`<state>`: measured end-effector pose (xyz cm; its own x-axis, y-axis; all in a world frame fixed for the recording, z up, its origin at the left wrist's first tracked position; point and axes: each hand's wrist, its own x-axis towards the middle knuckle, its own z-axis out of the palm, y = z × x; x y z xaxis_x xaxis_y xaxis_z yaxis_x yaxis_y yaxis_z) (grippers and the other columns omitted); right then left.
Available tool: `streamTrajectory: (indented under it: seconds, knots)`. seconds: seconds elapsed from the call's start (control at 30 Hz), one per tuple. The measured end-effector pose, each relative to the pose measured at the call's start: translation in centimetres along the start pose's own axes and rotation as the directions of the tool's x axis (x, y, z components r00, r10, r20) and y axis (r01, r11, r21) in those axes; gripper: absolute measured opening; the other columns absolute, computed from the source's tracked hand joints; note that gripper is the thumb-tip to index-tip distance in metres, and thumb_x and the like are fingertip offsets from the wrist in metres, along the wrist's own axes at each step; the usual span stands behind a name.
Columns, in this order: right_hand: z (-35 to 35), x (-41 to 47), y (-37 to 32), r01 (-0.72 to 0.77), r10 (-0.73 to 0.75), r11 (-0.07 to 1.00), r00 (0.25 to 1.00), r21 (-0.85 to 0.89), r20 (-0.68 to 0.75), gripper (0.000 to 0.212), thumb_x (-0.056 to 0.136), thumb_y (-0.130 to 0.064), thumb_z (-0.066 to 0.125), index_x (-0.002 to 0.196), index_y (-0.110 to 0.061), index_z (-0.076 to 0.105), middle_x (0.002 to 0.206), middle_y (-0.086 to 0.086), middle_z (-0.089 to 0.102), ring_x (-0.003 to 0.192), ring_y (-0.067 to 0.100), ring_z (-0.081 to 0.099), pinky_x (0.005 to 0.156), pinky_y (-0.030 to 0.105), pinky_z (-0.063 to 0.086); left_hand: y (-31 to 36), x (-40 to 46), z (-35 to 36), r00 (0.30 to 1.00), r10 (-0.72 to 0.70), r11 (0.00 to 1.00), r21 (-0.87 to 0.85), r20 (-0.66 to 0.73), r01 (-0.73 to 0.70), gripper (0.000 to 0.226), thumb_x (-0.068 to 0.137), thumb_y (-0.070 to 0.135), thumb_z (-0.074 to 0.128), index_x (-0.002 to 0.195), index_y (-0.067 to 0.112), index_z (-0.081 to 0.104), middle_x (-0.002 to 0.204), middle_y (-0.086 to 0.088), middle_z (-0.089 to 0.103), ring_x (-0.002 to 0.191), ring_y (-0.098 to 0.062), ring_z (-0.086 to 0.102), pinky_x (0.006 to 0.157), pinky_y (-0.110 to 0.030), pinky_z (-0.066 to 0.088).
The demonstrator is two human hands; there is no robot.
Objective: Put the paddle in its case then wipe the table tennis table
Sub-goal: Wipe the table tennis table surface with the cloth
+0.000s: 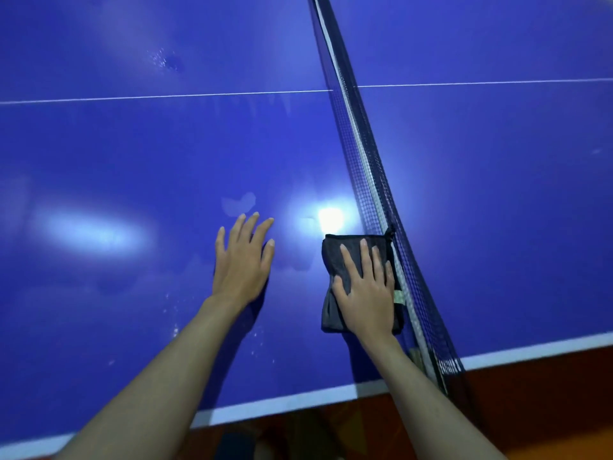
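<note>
Since wiping is underway: paddle and case are out of view.
Cloth: folded, flat on the blue surface, just left of the net, near edge.
Right hand: fingers straight and spread, pressing it down; cloth shows beyond the fingertips.
Left hand: fingers apart, flat on surface, likely bracing.

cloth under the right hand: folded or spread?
Folded. The cloth is a compact dark rectangle with layered edges at its near end, pressed flat on the table by the right hand.
</note>
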<state>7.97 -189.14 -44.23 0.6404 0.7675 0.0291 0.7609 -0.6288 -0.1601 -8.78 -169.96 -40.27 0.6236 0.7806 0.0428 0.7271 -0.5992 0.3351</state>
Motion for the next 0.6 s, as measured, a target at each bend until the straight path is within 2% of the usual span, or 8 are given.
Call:
streamTrajectory:
  seconds: [0.1,0.37,0.6]
  knots:
    - [-0.2,-4.4,0.5,-0.003,0.003,1.0,1.0,-0.028,0.007,0.066,0.104,-0.054,0.029,0.166,-0.037,0.016,0.175,0.004,0.011,0.161,0.025,0.01,0.128,0.052,0.02,-0.5,-3.7,-0.3,1.0,0.004,1.0,0.004,0.008,-0.004,0.057,0.104,0.046,0.021,0.152,0.027,0.044,0.164,0.0,0.035,0.155,-0.021,0.023,0.125,-0.054,0.014]
    - [-0.5,-13.2,0.0,-0.04,0.04,0.998,0.999,-0.051,-0.009,0.065,0.104,-0.052,0.031,0.166,-0.034,0.019,0.174,0.005,0.014,0.161,0.028,0.014,0.127,0.055,0.022,-2.6,-10.3,-0.5,0.999,-0.036,0.999,0.017,-0.025,0.037,0.049,0.107,0.04,0.028,0.148,0.023,0.048,0.162,-0.004,0.038,0.154,-0.024,0.028,0.122,-0.057,0.021]
    - [0.0,-11.1,-1.3,-0.053,0.053,0.993,0.999,-0.102,-0.004,0.067,0.104,-0.056,0.032,0.166,-0.034,0.019,0.175,0.007,0.012,0.161,0.031,0.013,0.126,0.058,0.018,-3.5,-12.1,0.0,0.996,-0.093,0.995,0.047,-0.009,0.093,0.047,0.109,0.038,0.028,0.148,0.021,0.048,0.163,-0.004,0.037,0.154,-0.024,0.027,0.123,-0.056,0.023]
